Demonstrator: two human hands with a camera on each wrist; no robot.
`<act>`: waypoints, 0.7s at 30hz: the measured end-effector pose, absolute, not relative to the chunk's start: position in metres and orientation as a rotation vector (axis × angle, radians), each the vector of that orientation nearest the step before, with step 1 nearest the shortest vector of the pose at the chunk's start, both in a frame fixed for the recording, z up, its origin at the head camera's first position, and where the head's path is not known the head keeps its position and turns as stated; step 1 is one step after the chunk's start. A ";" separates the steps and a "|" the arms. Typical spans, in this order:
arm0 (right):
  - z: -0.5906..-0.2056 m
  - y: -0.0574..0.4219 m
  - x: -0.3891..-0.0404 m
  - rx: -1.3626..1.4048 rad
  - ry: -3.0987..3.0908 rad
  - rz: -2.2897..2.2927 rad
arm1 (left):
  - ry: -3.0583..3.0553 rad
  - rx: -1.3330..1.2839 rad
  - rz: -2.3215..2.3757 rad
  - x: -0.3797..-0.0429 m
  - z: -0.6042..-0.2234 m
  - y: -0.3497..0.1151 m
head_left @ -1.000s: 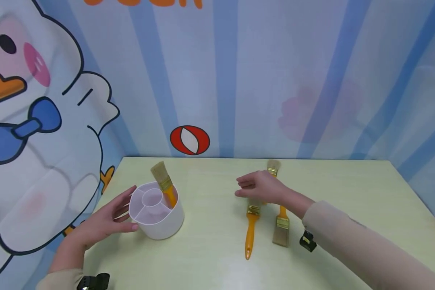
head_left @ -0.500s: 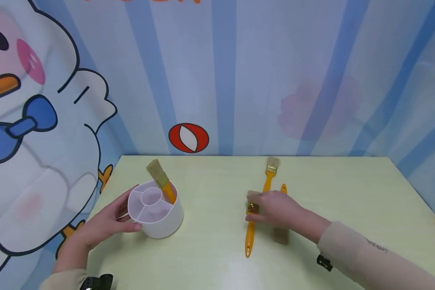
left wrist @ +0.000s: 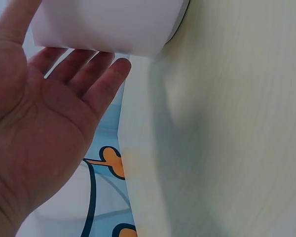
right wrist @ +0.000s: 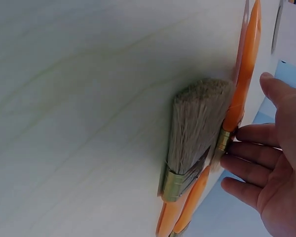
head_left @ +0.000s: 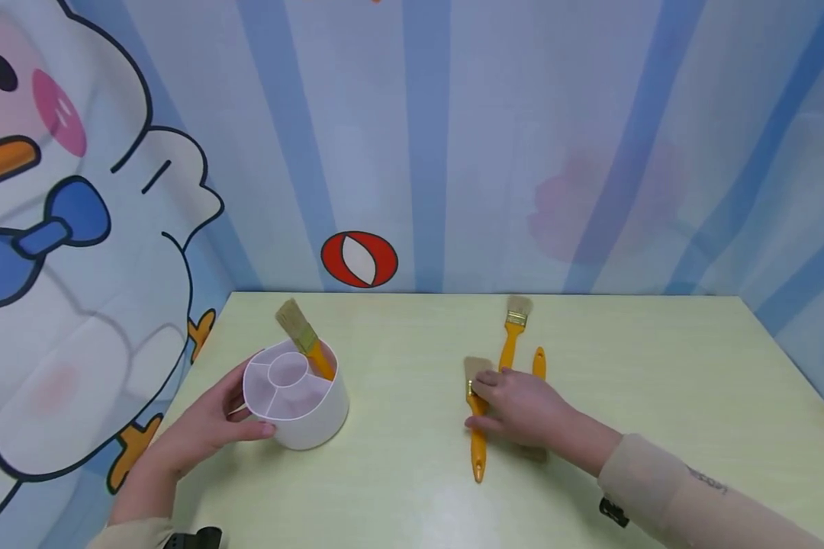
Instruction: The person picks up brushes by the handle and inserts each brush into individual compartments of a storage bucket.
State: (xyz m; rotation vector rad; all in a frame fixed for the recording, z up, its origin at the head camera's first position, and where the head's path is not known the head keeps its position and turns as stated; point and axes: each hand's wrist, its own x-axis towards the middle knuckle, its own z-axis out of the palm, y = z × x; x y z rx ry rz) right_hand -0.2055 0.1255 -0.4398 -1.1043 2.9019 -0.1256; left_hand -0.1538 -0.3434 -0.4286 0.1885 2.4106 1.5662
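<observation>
My left hand (head_left: 209,431) rests on the side of a white round divided organizer (head_left: 309,415), its fingers against the far-left wall and its thumb at the front. In the left wrist view, the fingers (left wrist: 106,89) look nearly straight against the organizer (left wrist: 108,24). One paintbrush (head_left: 305,335) leans in the organizer, bristles up. My right hand (head_left: 525,408) lies over a paintbrush (head_left: 478,454) on the table; its fingertips touch the metal band. In the right wrist view, the thumb stands apart from this brush's orange handle (right wrist: 245,69).
Another paintbrush (head_left: 513,335) lies behind the right hand, bristles toward the back edge. A further paintbrush (head_left: 539,362) is mostly hidden under that hand; its bristles (right wrist: 200,128) show in the right wrist view. A patterned backdrop (head_left: 494,152) rises behind the table (head_left: 398,488).
The right hand has come down and toward me onto the nearest-left paintbrush, whose handle end has swung slightly right. The left thumb has slid a little along the organizer.
</observation>
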 end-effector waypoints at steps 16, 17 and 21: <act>-0.447 0.109 -0.236 -1.409 2.841 0.024 | 2.469 0.128 1.548 -0.147 -0.428 -0.339; -0.447 0.109 -0.238 -1.421 2.831 0.035 | 2.473 0.126 1.546 -0.147 -0.428 -0.339; -0.445 0.106 -0.245 -1.436 2.788 0.043 | 2.487 0.110 1.538 -0.146 -0.429 -0.337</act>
